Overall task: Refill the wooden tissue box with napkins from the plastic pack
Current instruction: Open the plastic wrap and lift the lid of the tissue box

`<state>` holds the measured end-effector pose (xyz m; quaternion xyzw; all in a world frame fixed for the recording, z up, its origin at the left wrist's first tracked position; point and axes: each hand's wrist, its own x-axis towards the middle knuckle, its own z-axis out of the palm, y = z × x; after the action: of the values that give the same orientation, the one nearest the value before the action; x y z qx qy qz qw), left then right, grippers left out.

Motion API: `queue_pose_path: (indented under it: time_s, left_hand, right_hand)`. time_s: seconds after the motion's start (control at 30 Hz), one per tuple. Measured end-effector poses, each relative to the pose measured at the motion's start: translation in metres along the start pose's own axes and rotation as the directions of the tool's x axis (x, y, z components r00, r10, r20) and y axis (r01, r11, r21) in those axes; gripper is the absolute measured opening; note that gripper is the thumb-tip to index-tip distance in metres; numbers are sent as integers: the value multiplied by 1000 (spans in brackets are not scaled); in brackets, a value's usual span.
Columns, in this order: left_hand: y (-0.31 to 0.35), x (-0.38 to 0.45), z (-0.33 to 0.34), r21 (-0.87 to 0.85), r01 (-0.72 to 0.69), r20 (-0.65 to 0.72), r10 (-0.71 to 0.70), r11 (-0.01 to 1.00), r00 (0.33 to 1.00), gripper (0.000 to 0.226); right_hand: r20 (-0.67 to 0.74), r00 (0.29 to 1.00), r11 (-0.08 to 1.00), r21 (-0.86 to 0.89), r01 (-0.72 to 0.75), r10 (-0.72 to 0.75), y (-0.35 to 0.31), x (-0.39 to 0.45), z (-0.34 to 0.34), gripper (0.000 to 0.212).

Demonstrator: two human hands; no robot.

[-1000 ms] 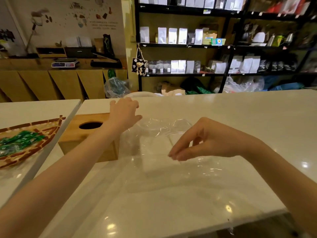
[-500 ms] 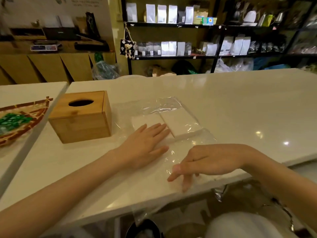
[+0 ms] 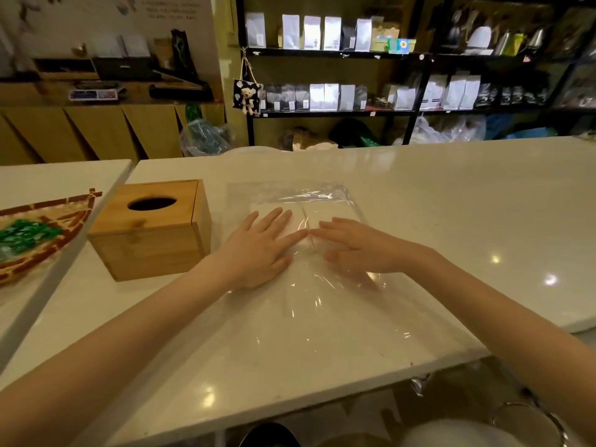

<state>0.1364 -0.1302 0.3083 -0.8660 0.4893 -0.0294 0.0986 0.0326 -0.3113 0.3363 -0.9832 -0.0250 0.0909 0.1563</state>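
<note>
A wooden tissue box with an oval slot in its lid stands on the white counter, left of centre. Right beside it lies a clear plastic pack, long and flat, with two white napkin stacks at its far end. My left hand lies flat, fingers spread, on the left stack through the plastic. My right hand lies flat on the pack over the right stack, fingers pointing left. The two hands' fingertips nearly meet. Neither hand grips anything.
A woven tray with green wrapped items sits on the neighbouring counter at left. The white counter stretches to the right; its front edge runs close below my arms. Black shelves with pouches stand behind.
My right hand moved forward from the near end of the pack onto the right napkin stack. My left hand stays flat on the left stack. The view tilted up slightly.
</note>
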Motion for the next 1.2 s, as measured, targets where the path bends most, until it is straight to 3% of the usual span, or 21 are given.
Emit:
queue_pose_path:
  time_s: [0.27,0.4,0.53,0.67,0.77,0.87,1.03,1.2]
  left_hand:
    - [-8,29,5,-70,163,-15,-165,984,986,56]
    - [-12,33,2,-85,213,11,-213,973,977,57]
    - [-6,12,-22,-37,184,-84,-187,982,979,58]
    - [-31,-37,-56,-168,182,-209,-215,969,954,57]
    - [-71,-72,-65,-402,272,-203,-374,874,905,56]
    - [-104,-96,-55,-538,312,-148,-452,783,880,65]
    - [-130,-119,-26,-567,393,-10,-484,724,875,70]
    - [-133,-121,-24,-538,386,-57,-489,749,870,62]
  right_hand:
    - [-150,988,999,-22,31,-34,10,48,0,44]
    - [-158,986,998,-9,57,-57,11,60,-6,43]
    - [-271,963,999,47,17,-3,3,72,-14,51]
    - [-371,913,979,50,200,-167,-43,80,-26,51]
    - [-373,875,920,120,374,-307,-91,85,-28,49]
    - [-313,863,887,112,447,-396,-127,96,-19,56]
    - [-228,882,902,28,431,-414,-142,118,-6,57]
    - [-214,848,874,-150,462,-485,-144,123,-11,49]
